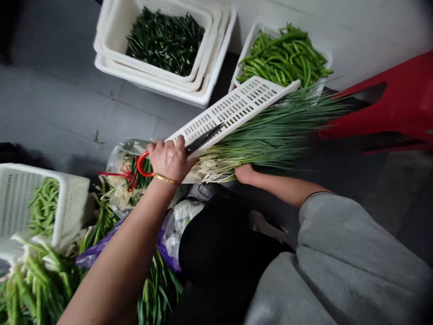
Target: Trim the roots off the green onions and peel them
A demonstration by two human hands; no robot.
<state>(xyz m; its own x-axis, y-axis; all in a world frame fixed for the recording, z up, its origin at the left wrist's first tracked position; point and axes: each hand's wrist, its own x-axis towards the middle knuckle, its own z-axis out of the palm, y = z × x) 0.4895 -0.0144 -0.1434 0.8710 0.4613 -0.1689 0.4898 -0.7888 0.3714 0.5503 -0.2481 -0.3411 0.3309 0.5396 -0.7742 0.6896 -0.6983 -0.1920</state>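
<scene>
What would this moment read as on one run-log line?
left hand: holds scissors at basket | right hand: at scallions, fingers hidden | scallions: along basket's slotted wall | beyond: green peppers, dark peppers

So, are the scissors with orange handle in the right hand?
No, the left hand, with a gold bracelet at its wrist, holds the scissors, while the right hand is at the green onions.

Left hand (172, 159) gripping orange-handled scissors (204, 137); right hand (245, 174) at green stalks (267, 135), perforated white basket wall (233, 108) alongside.
</scene>
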